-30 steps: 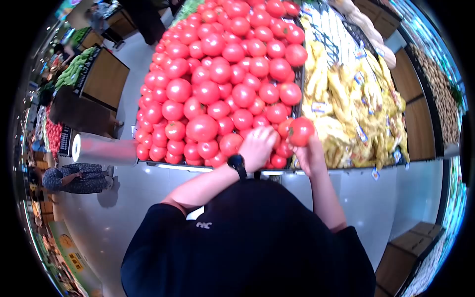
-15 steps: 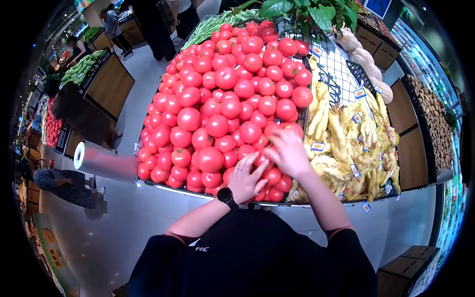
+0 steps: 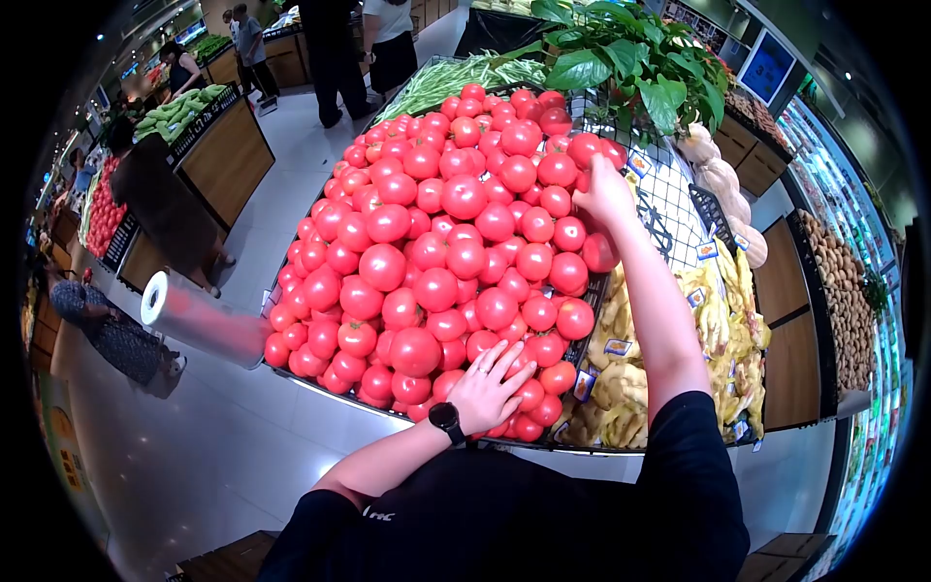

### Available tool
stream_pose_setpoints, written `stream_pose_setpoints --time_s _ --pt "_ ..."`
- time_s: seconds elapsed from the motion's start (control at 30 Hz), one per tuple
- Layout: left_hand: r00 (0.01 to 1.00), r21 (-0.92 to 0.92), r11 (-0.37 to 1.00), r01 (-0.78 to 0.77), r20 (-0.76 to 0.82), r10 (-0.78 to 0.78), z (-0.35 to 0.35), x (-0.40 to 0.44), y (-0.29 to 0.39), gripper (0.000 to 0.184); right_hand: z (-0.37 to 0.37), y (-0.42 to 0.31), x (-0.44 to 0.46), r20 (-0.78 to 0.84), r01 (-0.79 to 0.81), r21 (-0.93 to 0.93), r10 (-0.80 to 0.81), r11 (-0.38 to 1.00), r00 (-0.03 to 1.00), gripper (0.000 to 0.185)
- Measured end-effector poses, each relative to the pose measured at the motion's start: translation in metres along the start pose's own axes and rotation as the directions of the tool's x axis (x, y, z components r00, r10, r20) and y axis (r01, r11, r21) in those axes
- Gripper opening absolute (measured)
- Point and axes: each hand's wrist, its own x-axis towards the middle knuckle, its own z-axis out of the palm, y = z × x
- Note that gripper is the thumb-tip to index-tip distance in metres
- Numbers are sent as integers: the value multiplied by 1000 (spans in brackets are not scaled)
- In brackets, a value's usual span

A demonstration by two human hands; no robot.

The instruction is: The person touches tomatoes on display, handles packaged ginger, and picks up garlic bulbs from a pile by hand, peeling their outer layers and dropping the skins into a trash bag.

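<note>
A large heap of red tomatoes fills the display in front of me. My left hand, with a black watch at its wrist and a ring, lies on the tomatoes at the near edge, its fingers spread. Farther off, my right hand reaches to the right border of the heap, with thumb and fingers curled around a tomato among the others. Its palm partly hides that tomato. Yellow ginger-like roots with small blue and white tags lie beneath my right forearm.
Green beans and a leafy plant stand at the far side. A black mesh rack is beyond the yellow roots. A plastic bag roll juts out at left. Several people are in the aisle at left.
My right hand has moved from beside the left hand at the near edge to the far right of the tomatoes. The left hand stays on the near tomatoes, and the view has shifted.
</note>
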Motion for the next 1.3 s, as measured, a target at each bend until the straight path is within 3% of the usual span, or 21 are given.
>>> stream_pose_setpoints --time_s 0.03,0.1,0.17,0.23,0.3,0.37,0.4,0.43,0.47,0.57,0.6,0.63,0.7,0.77,0.83,0.97,1.03,1.1,1.13,1.23,1.3 --pt "1000 0 1000 2 -8 -2 1 1 -1 60 1 1 0 -175 -83 219 123 972 977 60" --pt "999 -7 1000 -12 -42 12 1 1 0 62 8 12 0 -279 -18 244 88 970 956 58" --pt "999 -3 1000 -14 -41 13 1 0 0 62 7 15 -6 -89 -30 177 47 984 995 55" --pt "999 1 1000 -11 -45 11 1 2 0 63 -9 12 -4 -36 -21 198 29 980 999 46" --pt "999 0 1000 -10 -31 10 0 2 0 63 -23 4 3 66 -41 96 34 995 997 37" --pt "999 -8 1000 -11 -34 10 0 2 0 63 -16 8 20 -277 78 -69 -94 995 956 33" --pt "999 -16 1000 -16 -39 16 0 2 -1 63 -12 7 27 -278 126 -174 -172 977 945 38" --pt "999 -11 1000 -5 -46 5 1 2 -2 63 -8 5 36 -272 174 -277 -251 945 929 44" --pt "999 -5 1000 -17 -49 17 2 1 -2 63 -3 8 48 -90 173 -290 -207 941 974 50" --pt "998 -8 1000 -13 -67 13 5 -2 -4 63 7 13 76 71 159 -314 -143 936 987 45" --pt "997 -8 1000 -19 -76 18 5 -2 -4 64 2 9 86 170 122 -306 -72 944 983 64" --pt "996 -7 1000 -28 -85 27 6 -3 -5 64 -3 10 85 156 200 -351 -153 915 976 45" --pt "996 -7 1000 -11 -83 10 9 -5 -5 64 -22 -9 73 95 149 -369 -122 918 988 54" --pt "999 -26 1000 -5 -54 4 8 -5 -6 62 -26 -15 54 -209 140 -259 -197 956 958 62" --pt "999 -41 999 6 -48 -8 8 -5 -8 62 -28 -37 20 -367 172 59 -139 983 920 65" --pt "998 -70 998 0 -56 -4 8 -5 -6 62 0 -87 -61 -340 309 394 -176 865 924 62" --pt "999 -71 997 3 -44 -6 7 -4 -7 62 26 -105 -93 -182 275 506 -211 817 960 62" --pt "999 -69 998 -1 -37 -2 7 -5 -7 62 49 -112 -109 -246 394 145 -353 907 903 63" --pt "999 -69 998 -5 -35 2 8 -3 -7 63 47 -110 -112 -219 371 93 -345 924 913 59" --pt "1000 -47 999 2 -15 -3 6 -2 -6 63 18 -97 -93 -241 417 148 -376 897 895 48" --pt "1000 -45 999 -14 -15 13 6 -1 -7 64 1 -67 -55 -413 322 164 -231 933 881 32"
